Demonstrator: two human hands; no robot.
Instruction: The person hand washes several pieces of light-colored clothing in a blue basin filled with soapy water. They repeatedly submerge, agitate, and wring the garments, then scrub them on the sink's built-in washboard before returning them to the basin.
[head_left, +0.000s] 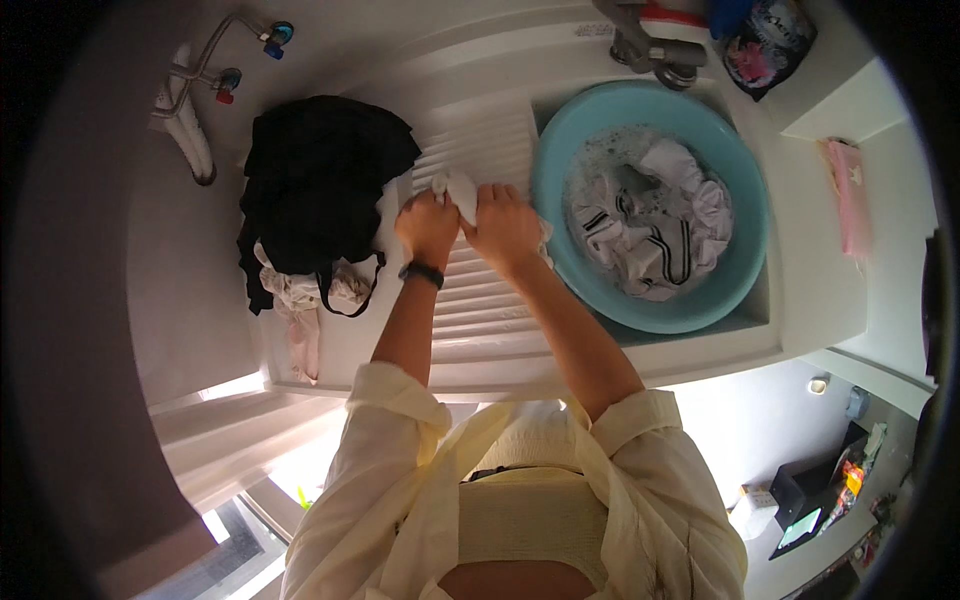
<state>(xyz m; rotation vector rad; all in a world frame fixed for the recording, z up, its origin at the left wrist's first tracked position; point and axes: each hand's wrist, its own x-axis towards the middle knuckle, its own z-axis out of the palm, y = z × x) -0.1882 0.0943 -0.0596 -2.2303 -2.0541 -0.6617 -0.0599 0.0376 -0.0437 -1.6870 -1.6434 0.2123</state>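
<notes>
Both my hands grip a small white wet cloth (463, 196), which may be a sock, over the ridged washboard surface (480, 315) of the sink. My left hand (429, 225) holds its left end, and my right hand (504, 229) closes on its right part, with some fabric showing beyond my right wrist. Right of my hands, a round turquoise basin (551, 187) holds soapy water with white garments (671, 165) and grey cloth with black stripes (679, 247). A heap of black clothing (322, 180) lies to the left, on light-coloured garments (296, 289).
A grey faucet (675, 54) stands behind the basin, beside a detergent pouch (769, 45) at the back right. Hoses with a blue valve (275, 46) and a red valve (226, 91) run along the back left wall. A pink cloth (849, 195) hangs at the right.
</notes>
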